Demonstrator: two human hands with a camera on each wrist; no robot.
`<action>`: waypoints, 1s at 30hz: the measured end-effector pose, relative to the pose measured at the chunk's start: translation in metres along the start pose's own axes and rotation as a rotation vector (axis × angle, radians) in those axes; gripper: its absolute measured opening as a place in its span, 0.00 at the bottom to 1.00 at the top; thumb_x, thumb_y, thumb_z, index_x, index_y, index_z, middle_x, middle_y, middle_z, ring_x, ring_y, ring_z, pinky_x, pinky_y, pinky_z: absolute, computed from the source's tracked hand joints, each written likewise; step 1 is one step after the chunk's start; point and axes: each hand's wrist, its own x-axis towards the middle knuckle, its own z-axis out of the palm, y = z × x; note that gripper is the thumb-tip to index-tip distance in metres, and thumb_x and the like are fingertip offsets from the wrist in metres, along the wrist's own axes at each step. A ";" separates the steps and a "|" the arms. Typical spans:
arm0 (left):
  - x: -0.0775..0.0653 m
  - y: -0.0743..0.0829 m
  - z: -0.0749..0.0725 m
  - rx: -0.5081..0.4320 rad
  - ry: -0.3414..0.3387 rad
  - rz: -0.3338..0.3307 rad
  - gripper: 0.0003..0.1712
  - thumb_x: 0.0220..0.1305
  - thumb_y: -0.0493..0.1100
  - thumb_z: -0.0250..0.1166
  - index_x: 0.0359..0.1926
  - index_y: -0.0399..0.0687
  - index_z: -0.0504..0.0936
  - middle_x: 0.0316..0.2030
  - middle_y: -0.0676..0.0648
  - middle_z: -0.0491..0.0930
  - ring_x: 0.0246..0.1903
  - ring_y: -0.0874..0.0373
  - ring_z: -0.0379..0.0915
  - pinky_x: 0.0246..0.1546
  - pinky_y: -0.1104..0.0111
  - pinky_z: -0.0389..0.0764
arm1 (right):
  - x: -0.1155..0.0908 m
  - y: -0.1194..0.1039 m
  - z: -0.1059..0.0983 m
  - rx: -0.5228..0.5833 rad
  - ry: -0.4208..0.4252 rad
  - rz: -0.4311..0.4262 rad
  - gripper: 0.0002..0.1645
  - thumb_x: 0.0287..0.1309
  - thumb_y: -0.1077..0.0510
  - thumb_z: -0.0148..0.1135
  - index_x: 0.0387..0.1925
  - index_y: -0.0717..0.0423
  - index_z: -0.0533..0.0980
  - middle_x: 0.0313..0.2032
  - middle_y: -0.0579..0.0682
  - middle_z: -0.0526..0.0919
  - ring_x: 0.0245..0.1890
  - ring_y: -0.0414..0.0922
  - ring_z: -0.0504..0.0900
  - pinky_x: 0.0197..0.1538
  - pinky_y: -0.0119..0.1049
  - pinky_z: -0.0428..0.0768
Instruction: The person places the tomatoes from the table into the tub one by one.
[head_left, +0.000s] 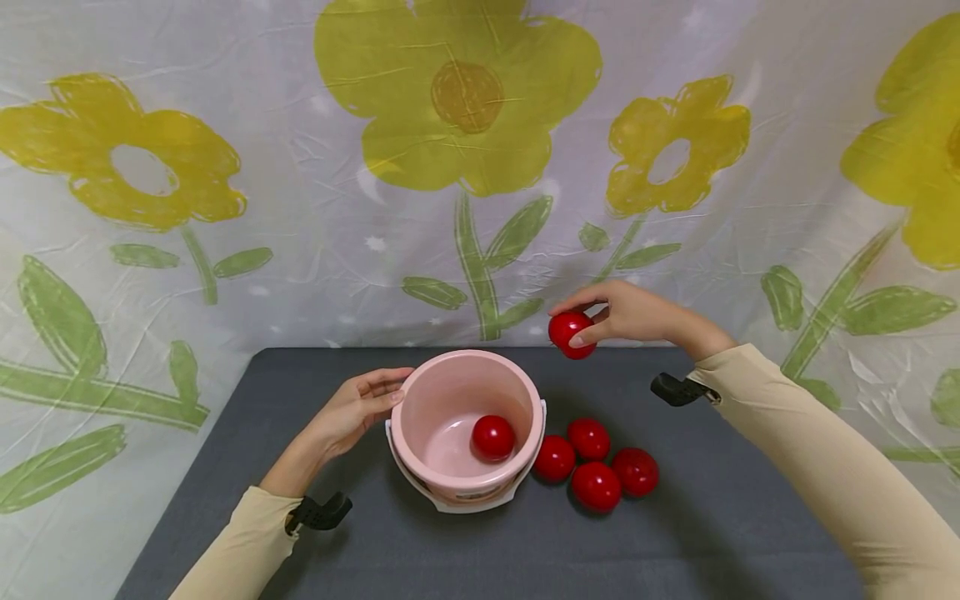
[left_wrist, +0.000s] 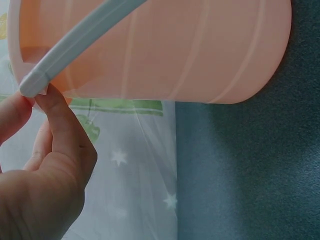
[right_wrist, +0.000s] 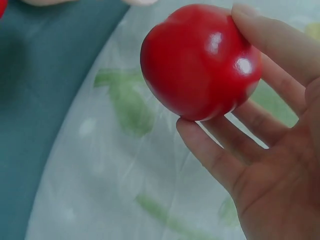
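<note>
A pink bucket (head_left: 414,442) with a white handle (left_wrist: 75,50) stands on the table, its mouth tilted toward my view. My left hand (head_left: 352,412) pinches its rim on the left side, thumb and fingers close by the handle's end. Inside the bucket lies one red tomato (head_left: 492,438). Up and to the right of the rim, my right hand (head_left: 622,312) holds another shiny tomato (right_wrist: 200,62) between thumb and fingertips, raised above the table. Several more tomatoes (head_left: 596,487) are grouped on the table just right of the bucket.
The dark grey table (head_left: 450,558) reaches back to a hanging cloth (head_left: 315,250) printed with yellow flowers. Black wrist mounts (head_left: 678,389) sit on both forearms over beige sleeves (head_left: 810,458).
</note>
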 end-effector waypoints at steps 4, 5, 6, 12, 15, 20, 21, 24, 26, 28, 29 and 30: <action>0.000 0.000 0.000 0.004 0.000 0.001 0.34 0.71 0.40 0.60 0.72 0.34 0.61 0.57 0.50 0.78 0.51 0.67 0.79 0.51 0.73 0.82 | 0.014 -0.014 0.004 -0.021 -0.034 -0.049 0.29 0.54 0.54 0.73 0.60 0.45 0.79 0.61 0.50 0.79 0.54 0.48 0.81 0.52 0.41 0.85; 0.000 0.000 0.000 0.005 0.000 0.002 0.34 0.71 0.40 0.60 0.72 0.34 0.61 0.57 0.50 0.78 0.51 0.67 0.79 0.51 0.73 0.82 | 0.018 -0.018 0.006 -0.023 -0.043 -0.063 0.29 0.54 0.55 0.73 0.60 0.44 0.79 0.61 0.50 0.79 0.54 0.48 0.80 0.52 0.40 0.85; 0.000 0.000 0.000 0.005 0.002 0.001 0.34 0.71 0.40 0.60 0.72 0.34 0.61 0.57 0.50 0.78 0.51 0.68 0.79 0.51 0.73 0.82 | 0.022 -0.021 0.008 -0.030 -0.053 -0.077 0.29 0.54 0.54 0.74 0.59 0.43 0.79 0.60 0.49 0.79 0.54 0.47 0.81 0.52 0.40 0.85; 0.000 -0.001 0.001 0.004 0.003 -0.003 0.34 0.71 0.41 0.60 0.72 0.34 0.60 0.55 0.52 0.78 0.51 0.68 0.79 0.51 0.73 0.82 | 0.044 -0.039 0.022 -0.062 -0.111 -0.153 0.28 0.54 0.54 0.74 0.58 0.42 0.80 0.57 0.47 0.81 0.53 0.44 0.81 0.51 0.37 0.85; 0.000 -0.001 0.001 0.003 0.003 -0.003 0.34 0.71 0.40 0.60 0.72 0.34 0.61 0.55 0.53 0.78 0.51 0.68 0.79 0.51 0.73 0.82 | 0.052 -0.049 0.031 -0.084 -0.137 -0.175 0.27 0.54 0.55 0.74 0.57 0.43 0.80 0.55 0.46 0.83 0.52 0.43 0.82 0.51 0.36 0.85; -0.001 0.000 0.001 0.002 0.001 -0.002 0.34 0.71 0.40 0.60 0.72 0.33 0.60 0.56 0.53 0.78 0.51 0.67 0.79 0.52 0.73 0.82 | 0.066 -0.064 0.044 -0.124 -0.192 -0.189 0.25 0.55 0.54 0.73 0.56 0.41 0.81 0.52 0.43 0.84 0.50 0.43 0.81 0.49 0.34 0.85; -0.001 0.000 0.001 0.001 0.001 -0.003 0.34 0.71 0.40 0.60 0.72 0.33 0.60 0.55 0.53 0.78 0.51 0.67 0.79 0.52 0.73 0.82 | 0.069 -0.067 0.047 -0.127 -0.207 -0.195 0.25 0.55 0.55 0.73 0.56 0.42 0.81 0.52 0.43 0.84 0.51 0.43 0.82 0.49 0.34 0.84; -0.001 0.001 0.001 -0.004 0.001 -0.010 0.34 0.71 0.40 0.60 0.72 0.33 0.60 0.55 0.53 0.78 0.52 0.67 0.79 0.52 0.73 0.82 | 0.078 -0.073 0.058 -0.140 -0.246 -0.221 0.25 0.56 0.56 0.71 0.57 0.45 0.81 0.53 0.45 0.84 0.52 0.44 0.81 0.49 0.33 0.84; -0.002 0.001 0.001 -0.007 0.003 -0.016 0.34 0.71 0.40 0.60 0.72 0.33 0.60 0.55 0.53 0.78 0.52 0.67 0.79 0.52 0.74 0.82 | 0.083 -0.076 0.065 -0.149 -0.274 -0.244 0.25 0.57 0.57 0.70 0.58 0.48 0.80 0.54 0.45 0.84 0.53 0.45 0.81 0.50 0.32 0.84; -0.001 0.002 0.001 -0.007 0.007 -0.022 0.34 0.71 0.40 0.60 0.72 0.33 0.60 0.57 0.51 0.77 0.52 0.67 0.78 0.52 0.74 0.82 | 0.088 -0.080 0.073 -0.156 -0.295 -0.273 0.26 0.57 0.57 0.70 0.59 0.50 0.80 0.54 0.47 0.84 0.53 0.45 0.81 0.50 0.31 0.84; -0.001 0.002 0.001 -0.007 0.009 -0.024 0.34 0.71 0.40 0.60 0.72 0.33 0.60 0.57 0.50 0.77 0.52 0.66 0.78 0.52 0.74 0.82 | 0.090 -0.081 0.077 -0.154 -0.307 -0.286 0.26 0.57 0.58 0.70 0.59 0.52 0.79 0.55 0.47 0.83 0.54 0.45 0.81 0.51 0.31 0.84; -0.001 0.002 0.002 -0.004 0.013 -0.027 0.34 0.71 0.40 0.60 0.72 0.33 0.61 0.58 0.48 0.77 0.52 0.66 0.78 0.53 0.74 0.82 | 0.092 -0.082 0.080 -0.152 -0.320 -0.298 0.26 0.57 0.58 0.70 0.59 0.52 0.79 0.55 0.48 0.83 0.54 0.45 0.81 0.51 0.31 0.84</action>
